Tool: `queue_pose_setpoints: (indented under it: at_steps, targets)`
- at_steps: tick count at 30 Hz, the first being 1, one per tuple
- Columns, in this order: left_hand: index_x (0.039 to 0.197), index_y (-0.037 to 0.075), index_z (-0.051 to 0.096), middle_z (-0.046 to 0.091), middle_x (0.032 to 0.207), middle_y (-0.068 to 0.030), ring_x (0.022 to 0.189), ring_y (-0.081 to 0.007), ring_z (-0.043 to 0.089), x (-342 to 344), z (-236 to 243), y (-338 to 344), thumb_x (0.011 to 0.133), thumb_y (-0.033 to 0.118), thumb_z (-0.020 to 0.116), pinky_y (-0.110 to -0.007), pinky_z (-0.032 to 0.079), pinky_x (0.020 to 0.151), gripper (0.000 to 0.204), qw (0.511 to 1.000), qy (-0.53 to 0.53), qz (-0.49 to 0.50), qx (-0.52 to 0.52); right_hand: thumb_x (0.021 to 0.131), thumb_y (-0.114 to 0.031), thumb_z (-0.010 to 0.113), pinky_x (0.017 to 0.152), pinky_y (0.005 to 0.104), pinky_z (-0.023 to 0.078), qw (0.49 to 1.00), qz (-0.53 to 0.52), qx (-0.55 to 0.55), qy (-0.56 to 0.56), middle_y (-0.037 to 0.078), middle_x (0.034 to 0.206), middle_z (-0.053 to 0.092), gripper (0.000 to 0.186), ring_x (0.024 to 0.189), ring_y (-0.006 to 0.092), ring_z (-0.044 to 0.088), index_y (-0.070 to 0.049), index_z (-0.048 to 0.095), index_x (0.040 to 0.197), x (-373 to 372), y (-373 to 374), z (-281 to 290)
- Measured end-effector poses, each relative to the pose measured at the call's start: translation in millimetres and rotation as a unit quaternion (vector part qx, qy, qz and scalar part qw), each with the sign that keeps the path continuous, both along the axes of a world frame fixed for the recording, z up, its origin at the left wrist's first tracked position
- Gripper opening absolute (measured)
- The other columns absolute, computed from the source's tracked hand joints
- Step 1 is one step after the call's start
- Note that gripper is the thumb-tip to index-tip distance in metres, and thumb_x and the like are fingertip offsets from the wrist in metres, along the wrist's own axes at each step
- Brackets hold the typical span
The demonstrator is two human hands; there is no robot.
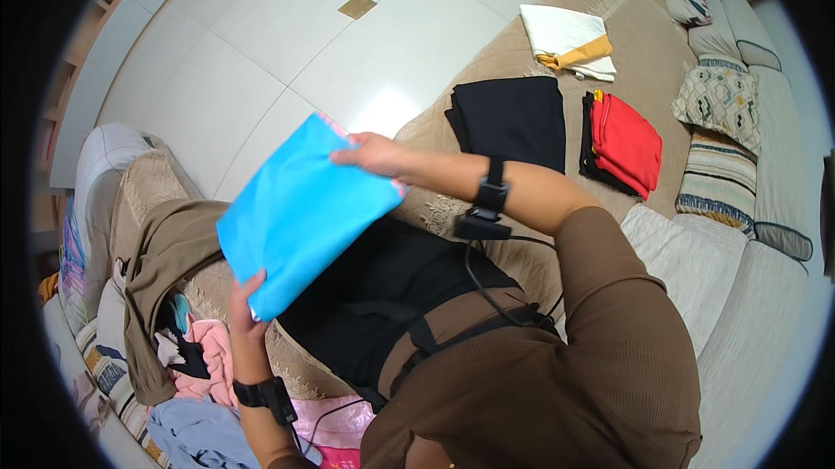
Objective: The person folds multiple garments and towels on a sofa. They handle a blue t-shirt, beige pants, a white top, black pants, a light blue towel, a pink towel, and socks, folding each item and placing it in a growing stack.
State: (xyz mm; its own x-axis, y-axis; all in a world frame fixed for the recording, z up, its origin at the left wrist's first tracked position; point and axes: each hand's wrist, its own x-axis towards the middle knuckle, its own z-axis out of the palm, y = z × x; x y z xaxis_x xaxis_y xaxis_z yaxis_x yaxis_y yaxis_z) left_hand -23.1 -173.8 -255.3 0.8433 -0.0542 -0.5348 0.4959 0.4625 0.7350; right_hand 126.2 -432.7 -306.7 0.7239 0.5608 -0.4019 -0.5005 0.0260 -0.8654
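Note:
A folded bright blue cloth [300, 212], with a bit of pink at its edge, is held up over my lap. My right hand [370, 154] grips it at the upper right side, and my left hand [248, 299] pinches its lower left corner. Behind and left of it, an olive-brown garment [170, 234] drapes over the sofa beside a pink fuzzy cloth [207, 356] and a light blue garment [196, 430].
On the beige sofa cover [648, 43] to the right lie folded black cloth [509, 121], a red-topped stack [624, 143] and white cloth with yellow [561, 34]. Patterned cushions [718, 103] line the backrest. The tiled floor [243, 43] lies beyond.

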Motion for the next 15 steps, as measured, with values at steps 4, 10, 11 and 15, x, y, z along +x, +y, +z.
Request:
queue_pose_setpoints:
  at_steps: [4, 10, 11, 15]
  targets:
    - [0.122, -0.003, 0.035, 0.05, 0.111, -0.0141, 0.096, -0.0235, 0.053, 66, 26, -76, 0.076, 0.006, 0.06, -0.035, 0.046, 0.08, 0.053, 0.99, -0.041, -0.135, 0.027, 0.084, -0.025, 0.055, 0.068, 0.0252, 0.049, 0.996, -0.078, 0.019, -0.042, 0.007, 0.094, 0.058, 0.037, 0.079, 0.0121, 0.058, -0.001, 0.048, 0.112, 8, -113, 44]
    - [0.131, 0.002, 0.025, 0.047, 0.115, -0.0117, 0.1, -0.0194, 0.048, 137, 52, -296, 0.078, 0.003, 0.053, -0.031, 0.04, 0.086, 0.06, 0.897, -0.141, -0.418, -0.02, 0.084, -0.028, 0.055, 0.07, 0.0239, 0.048, 0.924, -0.331, -0.125, -0.141, 0.005, 0.095, 0.058, 0.041, 0.081, 0.0102, 0.056, -0.001, 0.048, 0.114, -53, -341, 92]
    - [0.132, 0.002, 0.024, 0.047, 0.115, -0.0112, 0.1, -0.0193, 0.048, 142, 55, -335, 0.078, 0.003, 0.051, -0.031, 0.039, 0.087, 0.061, 0.873, -0.178, -0.454, -0.029, 0.084, -0.029, 0.055, 0.071, 0.024, 0.047, 0.901, -0.37, -0.152, -0.165, 0.004, 0.094, 0.059, 0.039, 0.08, 0.0102, 0.056, -0.001, 0.05, 0.111, -68, -376, 98]
    - [0.132, 0.004, 0.023, 0.045, 0.118, -0.0119, 0.103, -0.0178, 0.047, 145, 53, -467, 0.078, 0.003, 0.052, -0.031, 0.039, 0.087, 0.062, 0.811, -0.253, -0.526, -0.024, 0.085, -0.03, 0.054, 0.071, 0.0234, 0.045, 0.801, -0.497, -0.257, -0.211, 0.006, 0.095, 0.059, 0.039, 0.082, 0.0108, 0.056, 0.0, 0.051, 0.11, -119, -489, 98]
